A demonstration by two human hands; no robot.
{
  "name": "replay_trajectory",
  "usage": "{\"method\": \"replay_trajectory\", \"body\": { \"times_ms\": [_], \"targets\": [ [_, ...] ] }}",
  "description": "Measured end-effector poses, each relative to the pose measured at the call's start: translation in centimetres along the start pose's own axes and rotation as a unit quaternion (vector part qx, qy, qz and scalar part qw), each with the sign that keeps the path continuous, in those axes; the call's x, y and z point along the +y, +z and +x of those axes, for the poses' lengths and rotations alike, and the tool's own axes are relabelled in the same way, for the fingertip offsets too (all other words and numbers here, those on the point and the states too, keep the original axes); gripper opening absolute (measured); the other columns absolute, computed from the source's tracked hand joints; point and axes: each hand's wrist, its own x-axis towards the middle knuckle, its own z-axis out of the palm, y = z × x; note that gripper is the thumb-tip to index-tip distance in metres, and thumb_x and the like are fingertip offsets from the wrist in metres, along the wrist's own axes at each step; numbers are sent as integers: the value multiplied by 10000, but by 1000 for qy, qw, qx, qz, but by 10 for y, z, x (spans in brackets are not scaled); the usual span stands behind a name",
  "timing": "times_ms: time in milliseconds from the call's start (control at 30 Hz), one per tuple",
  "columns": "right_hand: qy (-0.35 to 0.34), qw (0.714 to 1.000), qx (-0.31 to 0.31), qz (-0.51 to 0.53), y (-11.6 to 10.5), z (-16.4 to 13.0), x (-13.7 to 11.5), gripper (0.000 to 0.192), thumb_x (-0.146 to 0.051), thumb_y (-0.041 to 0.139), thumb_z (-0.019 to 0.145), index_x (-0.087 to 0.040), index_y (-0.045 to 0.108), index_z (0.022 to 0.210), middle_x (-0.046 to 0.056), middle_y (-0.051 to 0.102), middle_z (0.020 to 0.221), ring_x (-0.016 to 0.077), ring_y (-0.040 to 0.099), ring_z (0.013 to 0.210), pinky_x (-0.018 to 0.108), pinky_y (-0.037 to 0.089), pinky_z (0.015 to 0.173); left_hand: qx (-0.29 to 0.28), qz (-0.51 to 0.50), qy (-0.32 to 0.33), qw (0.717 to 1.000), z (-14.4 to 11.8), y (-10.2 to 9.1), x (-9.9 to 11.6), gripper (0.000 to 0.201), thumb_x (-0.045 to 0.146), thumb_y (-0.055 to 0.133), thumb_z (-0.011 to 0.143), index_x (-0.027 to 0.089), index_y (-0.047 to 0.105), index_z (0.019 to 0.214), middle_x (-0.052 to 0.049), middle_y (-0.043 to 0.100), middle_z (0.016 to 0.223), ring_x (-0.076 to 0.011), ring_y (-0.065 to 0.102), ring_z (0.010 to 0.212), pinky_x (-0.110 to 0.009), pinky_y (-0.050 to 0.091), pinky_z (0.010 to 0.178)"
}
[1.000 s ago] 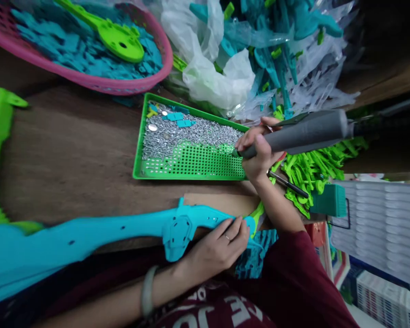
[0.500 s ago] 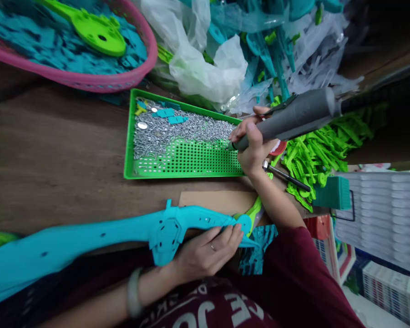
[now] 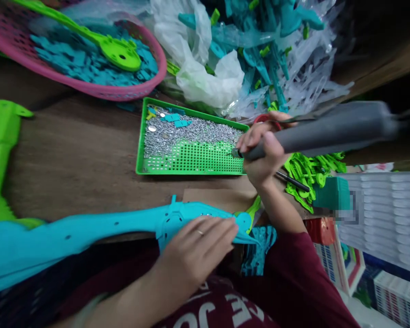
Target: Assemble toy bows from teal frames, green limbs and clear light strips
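A grey electric screwdriver [image 3: 314, 132] is gripped in my right hand [image 3: 264, 157], its tip pointing left over the near right part of a green perforated tray [image 3: 194, 172]. Many small silver screws [image 3: 198, 132] fill the tray's far side, with a few turquoise pieces on top. Along the near table edge lies a long turquoise plastic part [image 3: 123, 221], a flat toy-like shell with small holes. My left hand [image 3: 201, 246] is over its right portion, fingers stretched out and together; whether the palm touches it is hidden. A lime green piece [image 3: 254, 212] sits by its right end.
A pink basket [image 3: 123, 93] of turquoise pieces stands far left, a lime green part across it. Plastic bags [image 3: 218, 73] and turquoise parts lie behind the tray. Right are a lime green pile [image 3: 303, 173], a black-handled tool [image 3: 295, 182] and a teal box [image 3: 332, 193]; left, a lime green part [image 3: 0, 155].
My left hand has loosened from the turquoise part and shifted left and up over it. My right hand with the screwdriver has moved slightly right in view. The view has shifted somewhat.
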Motion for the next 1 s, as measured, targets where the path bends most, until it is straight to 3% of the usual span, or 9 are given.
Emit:
{"method": "replay_trajectory", "body": {
  "times_ms": [100, 200, 300, 367, 433, 533, 600, 700, 1000],
  "targets": [
    [-37, 999, -20, 12, 4, -1, -41, 461, -750, 460, 865, -406, 435, 1171, -91, 389, 548, 165, 450, 427, 316, 473, 454, 35, 52, -99, 993, 31, -33, -29, 336, 285, 565, 1006, 83, 617, 1270, -128, 723, 1193, -238, 690, 1088, -374, 570, 928],
    [-88, 988, -29, 123, 18, 1, -62, 329, -601, 548, 882, -400, 439, 1120, -105, 386, 541, 144, 413, 390, 288, 455, 435, 12, 69, -43, 997, 68, -41, -74, 389, 388, 489, 1031, 74, 666, 1178, -144, 696, 1231, -253, 682, 1138, -375, 578, 913],
    [-92, 987, 4, 133, 27, 8, -51, 348, -604, 554, 875, -369, 450, 1110, -105, 377, 551, 132, 412, 394, 284, 466, 455, -98, 146, -12, 984, 95, -38, -113, 643, 292, 118, 1070, 36, 691, 932, -51, 726, 932, -163, 720, 948, -343, 565, 829],
    [-62, 993, 41, 88, 25, 13, -32, 432, -676, 547, 851, -348, 471, 1122, -98, 377, 562, 135, 438, 418, 297, 477, 481, -145, 224, -14, 964, 100, -37, -124, 604, 202, 135, 1062, 24, 679, 870, -60, 729, 868, -181, 727, 880, -388, 577, 802],
    [-26, 995, 63, 74, 19, 15, -11, 486, -692, 579, 822, -320, 508, 1127, -93, 402, 577, 131, 458, 438, 300, 484, 503, -137, 263, 4, 955, 91, -36, -115, 398, 160, 327, 1049, 26, 685, 937, -125, 757, 968, -239, 730, 903, -426, 589, 796],
    [23, 993, 66, 93, 13, 13, 18, 515, -670, 647, 784, -277, 546, 1101, -93, 434, 593, 112, 462, 444, 282, 471, 496, -79, 240, 99, 962, 58, -25, -70, 275, 192, 459, 1025, 54, 686, 1100, -169, 744, 1156, -265, 707, 1031, -414, 573, 869],
    [42, 992, 58, 100, 13, 10, 32, 534, -677, 660, 768, -263, 551, 1087, -97, 429, 591, 101, 459, 442, 265, 449, 479, -57, 155, 145, 976, 30, -8, -34, 275, 174, 492, 994, 81, 689, 1160, -134, 736, 1218, -238, 686, 1098, -392, 521, 983],
    [52, 992, 47, 101, 17, 7, 42, 557, -686, 671, 754, -259, 550, 1090, -101, 432, 588, 95, 459, 444, 256, 437, 474, -80, 119, 133, 981, -3, 21, 2, 354, 191, 463, 994, 105, 655, 1278, -110, 675, 1359, -256, 614, 1252, -396, 483, 1028],
    [38, 991, 36, 123, 23, 7, 45, 431, -570, 707, 801, -273, 515, 1047, -113, 457, 581, 85, 474, 425, 245, 456, 479, 0, 91, 59, 994, -24, 58, 9, 380, 92, 404, 979, 60, 656, 1261, -119, 720, 1269, -226, 633, 1214, -360, 482, 1046]
  ]
}}
